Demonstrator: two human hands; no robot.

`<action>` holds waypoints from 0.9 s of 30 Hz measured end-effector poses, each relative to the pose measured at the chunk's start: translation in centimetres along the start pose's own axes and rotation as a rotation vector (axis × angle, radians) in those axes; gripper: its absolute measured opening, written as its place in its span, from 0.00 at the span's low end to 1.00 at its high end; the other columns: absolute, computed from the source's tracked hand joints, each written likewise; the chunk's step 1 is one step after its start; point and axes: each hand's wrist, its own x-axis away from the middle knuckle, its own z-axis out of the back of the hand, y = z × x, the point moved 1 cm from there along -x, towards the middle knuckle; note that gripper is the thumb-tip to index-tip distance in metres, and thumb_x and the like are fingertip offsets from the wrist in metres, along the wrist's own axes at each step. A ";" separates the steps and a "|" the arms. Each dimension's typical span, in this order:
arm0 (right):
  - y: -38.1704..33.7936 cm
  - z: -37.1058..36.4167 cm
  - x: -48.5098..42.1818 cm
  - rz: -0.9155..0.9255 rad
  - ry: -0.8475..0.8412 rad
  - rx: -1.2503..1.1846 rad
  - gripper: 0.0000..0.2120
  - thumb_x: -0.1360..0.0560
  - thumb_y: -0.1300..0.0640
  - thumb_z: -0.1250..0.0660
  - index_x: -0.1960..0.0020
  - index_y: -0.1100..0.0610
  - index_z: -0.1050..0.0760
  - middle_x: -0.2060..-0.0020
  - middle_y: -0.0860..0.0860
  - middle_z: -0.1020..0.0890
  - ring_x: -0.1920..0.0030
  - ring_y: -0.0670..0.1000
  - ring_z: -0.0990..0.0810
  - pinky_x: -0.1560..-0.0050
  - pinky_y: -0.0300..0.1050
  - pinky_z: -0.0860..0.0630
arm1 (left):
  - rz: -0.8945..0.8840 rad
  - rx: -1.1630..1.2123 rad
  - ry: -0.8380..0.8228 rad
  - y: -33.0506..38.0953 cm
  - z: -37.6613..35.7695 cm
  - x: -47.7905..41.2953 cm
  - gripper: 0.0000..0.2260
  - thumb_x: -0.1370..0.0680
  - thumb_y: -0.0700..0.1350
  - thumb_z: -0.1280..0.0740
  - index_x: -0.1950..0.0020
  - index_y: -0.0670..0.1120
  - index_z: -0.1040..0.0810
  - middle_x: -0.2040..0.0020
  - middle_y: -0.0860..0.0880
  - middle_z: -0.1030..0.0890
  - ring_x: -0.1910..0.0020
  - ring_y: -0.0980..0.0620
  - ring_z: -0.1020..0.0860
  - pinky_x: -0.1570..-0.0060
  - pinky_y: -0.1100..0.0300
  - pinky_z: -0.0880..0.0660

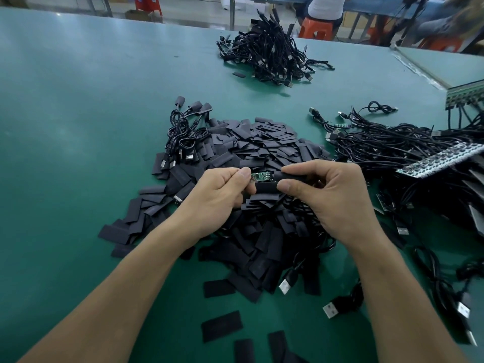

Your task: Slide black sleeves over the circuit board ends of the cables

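Fingers (245, 174) of the left hand (217, 191) are curled, thumb tip against forefinger, pinching the 9 o'clock end of a small green board (260, 176). The right hand (332, 197) faces it from 3 o'clock; its fingers (289, 186) are bent too, thumb below and forefinger above, gripping a black sleeve (267, 189). The sleeve's mouth meets the board's 3 o'clock end, and most of the board shows bare between the two thumbs. The cable attached to this board is hidden behind the hands.

Both hands hover over a wide heap of flat black sleeves (262, 142) in the middle of the green worktop (78, 113). A few strays (221, 326) lie apart from the heap at 6 o'clock. At 11 o'clock from the hands, against the heap's edge, sits a small bunch of coiled cables (187, 132) with black-covered ends. At 2 o'clock a thick tangle of cables (392, 142) spreads toward the worktop's edge, some with green boards showing, and a strip of joined boards (440, 159) lies tilted across it. Silver plugs (331, 310) and loose leads trail down at 4 to 5 o'clock. Far off at 12 o'clock is another dark mound of cables (269, 53), well apart from the heap. Beyond the worktop a person (326, 6) sits on an orange stool (315, 28).
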 end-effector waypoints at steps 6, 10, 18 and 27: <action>-0.1 0.2 0.1 -0.014 0.020 0.011 0.12 0.38 0.45 0.23 0.55 0.45 0.15 0.63 0.43 0.14 0.64 0.42 0.18 0.59 0.36 0.23 | 0.004 -0.005 0.011 -0.2 0.1 -0.1 0.19 0.15 0.50 0.44 0.61 0.47 0.22 0.76 0.58 0.35 0.76 0.59 0.40 0.75 0.70 0.40; 0.0 0.2 0.0 -0.012 0.020 0.017 0.11 0.37 0.47 0.23 0.55 0.46 0.15 0.64 0.43 0.14 0.66 0.40 0.19 0.61 0.33 0.25 | 0.000 -0.006 0.011 -0.3 0.1 -0.1 0.19 0.15 0.50 0.43 0.61 0.47 0.22 0.76 0.57 0.34 0.76 0.59 0.40 0.75 0.69 0.40; 0.4 -0.1 0.4 0.025 0.034 0.575 0.16 0.28 0.39 0.31 0.45 0.44 0.17 0.51 0.44 0.21 0.45 0.50 0.26 0.41 0.53 0.29 | 0.015 0.031 0.142 -0.6 0.4 -0.5 0.19 0.15 0.50 0.43 0.63 0.47 0.24 0.77 0.57 0.37 0.78 0.57 0.43 0.79 0.67 0.44; 0.1 -1.2 0.7 0.125 -0.177 0.710 0.11 0.27 0.43 0.29 0.46 0.43 0.16 0.54 0.41 0.25 0.46 0.48 0.29 0.45 0.45 0.37 | -0.002 0.001 0.158 -0.9 0.5 -0.6 0.20 0.15 0.52 0.43 0.66 0.50 0.25 0.76 0.56 0.37 0.78 0.55 0.43 0.79 0.65 0.44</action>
